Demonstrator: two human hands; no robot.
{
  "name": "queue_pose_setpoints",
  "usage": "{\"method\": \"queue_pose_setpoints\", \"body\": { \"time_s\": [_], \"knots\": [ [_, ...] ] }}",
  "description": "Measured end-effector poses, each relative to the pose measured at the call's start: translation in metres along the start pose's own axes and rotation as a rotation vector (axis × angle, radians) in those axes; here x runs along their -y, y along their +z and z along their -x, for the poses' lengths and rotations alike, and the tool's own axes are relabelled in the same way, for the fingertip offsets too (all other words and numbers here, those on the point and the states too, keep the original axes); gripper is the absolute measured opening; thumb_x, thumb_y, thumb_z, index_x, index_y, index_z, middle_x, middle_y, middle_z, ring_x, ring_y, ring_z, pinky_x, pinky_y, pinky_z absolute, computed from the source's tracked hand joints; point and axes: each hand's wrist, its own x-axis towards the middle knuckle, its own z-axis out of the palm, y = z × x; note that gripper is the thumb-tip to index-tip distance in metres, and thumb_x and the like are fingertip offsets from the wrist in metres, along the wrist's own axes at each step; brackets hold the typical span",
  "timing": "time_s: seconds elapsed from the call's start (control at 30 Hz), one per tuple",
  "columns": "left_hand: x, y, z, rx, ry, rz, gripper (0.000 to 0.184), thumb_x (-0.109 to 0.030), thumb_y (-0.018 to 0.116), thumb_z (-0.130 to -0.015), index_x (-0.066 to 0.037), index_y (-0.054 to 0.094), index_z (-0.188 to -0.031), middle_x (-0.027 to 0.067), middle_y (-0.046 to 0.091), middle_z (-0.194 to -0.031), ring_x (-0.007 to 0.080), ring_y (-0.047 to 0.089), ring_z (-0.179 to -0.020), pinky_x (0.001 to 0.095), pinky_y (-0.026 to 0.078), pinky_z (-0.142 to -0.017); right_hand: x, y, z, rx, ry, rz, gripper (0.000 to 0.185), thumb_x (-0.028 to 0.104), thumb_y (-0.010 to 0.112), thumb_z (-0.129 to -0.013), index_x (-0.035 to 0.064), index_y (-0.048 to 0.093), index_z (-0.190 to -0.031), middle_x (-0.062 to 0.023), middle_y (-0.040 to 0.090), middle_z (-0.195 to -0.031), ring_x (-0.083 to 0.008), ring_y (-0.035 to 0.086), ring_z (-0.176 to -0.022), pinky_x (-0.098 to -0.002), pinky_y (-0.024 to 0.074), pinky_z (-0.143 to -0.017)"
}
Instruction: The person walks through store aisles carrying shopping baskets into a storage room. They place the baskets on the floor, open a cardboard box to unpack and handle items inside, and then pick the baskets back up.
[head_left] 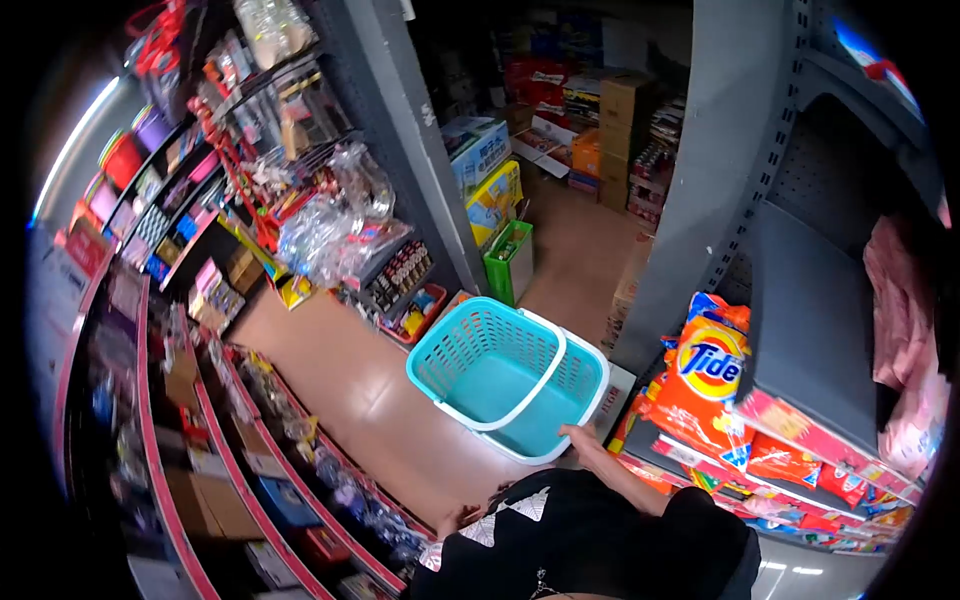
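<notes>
Gripping the rim of a turquoise basket [490,385], the right hand [585,445] has its fingers closed over the near edge. The basket is directly in front of this hand and extends forward and to the left from it, with its white handle [548,378] crossing over the opening. The left hand [458,518] is lower, close to the black garment [590,545], apart from the basket; how far it is open, and whether it has hold of something, I cannot tell. Beyond the basket stands a green box [510,262]; to the right is an orange Tide bag [700,395].
</notes>
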Motion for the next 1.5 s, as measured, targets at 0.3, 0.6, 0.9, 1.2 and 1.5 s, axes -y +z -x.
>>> {"method": "queue_pose_setpoints", "body": {
  "time_s": [0.3, 0.6, 0.9, 1.2, 1.5],
  "knots": [
    [-0.227, 0.073, -0.122, 0.018, 0.070, -0.348, 0.033, -0.028, 0.054, -0.094, 0.005, 0.057, -0.100, 0.0205, 0.063, -0.100, 0.0353, 0.065, -0.091, 0.0466, 0.054, -0.081, 0.101, 0.058, -0.104, -0.121, -0.249, -0.166, 0.046, 0.014, 0.063, -0.069, -0.0025, 0.052, -0.111, -0.0147, 0.060, -0.099, -0.0294, 0.060, -0.092, -0.0423, 0.0502, -0.078],
    [-0.586, 0.317, -0.238, 0.096, 1.078, -1.239, 0.019, -0.017, 0.058, -0.087, 0.001, 0.064, -0.085, 0.0130, 0.062, -0.070, 0.0176, 0.058, -0.063, 0.0350, 0.046, -0.059, 0.167, 0.086, -0.231, -0.234, -0.243, -0.502, 0.053, 0.012, 0.061, -0.073, -0.0017, 0.046, -0.122, -0.0169, 0.059, -0.108, -0.0319, 0.064, -0.084, -0.0432, 0.0564, -0.067],
    [-0.852, 0.685, -0.180, -0.417, 2.254, -2.169, 0.030, -0.026, 0.056, -0.091, 0.000, 0.061, -0.104, 0.0170, 0.060, -0.110, 0.0332, 0.050, -0.117, 0.0479, 0.025, -0.112, 0.277, 0.049, -0.320, -0.312, -0.316, -0.466, 0.047, 0.016, 0.063, -0.075, 0.0013, 0.050, -0.117, -0.0149, 0.059, -0.107, -0.0288, 0.062, -0.091, -0.0386, 0.0556, -0.069],
    [-1.007, 0.767, -0.215, -1.366, 1.907, -2.359, 0.043, -0.023, 0.058, -0.090, 0.002, 0.054, -0.124, 0.0207, 0.050, -0.130, 0.0301, 0.039, -0.130, 0.0372, 0.032, -0.110, 0.406, -0.052, -0.459, -0.312, -0.612, -0.001, 0.035, 0.016, 0.069, -0.070, 0.0002, 0.061, -0.100, -0.0074, 0.061, -0.096, -0.0211, 0.058, -0.084, -0.0370, 0.0466, -0.072],
    [-1.050, 0.690, -0.244, -1.884, 1.261, -2.495, 0.045, -0.023, 0.049, -0.097, -0.007, 0.043, -0.138, 0.0162, 0.041, -0.142, 0.0301, 0.037, -0.134, 0.0421, 0.033, -0.109, 0.599, -0.070, -0.507, -0.363, -0.327, -0.315, 0.053, 0.017, 0.066, -0.074, 0.0004, 0.048, -0.122, -0.0114, 0.060, -0.104, -0.0263, 0.061, -0.087, -0.0386, 0.0543, -0.071]
  ]
}}
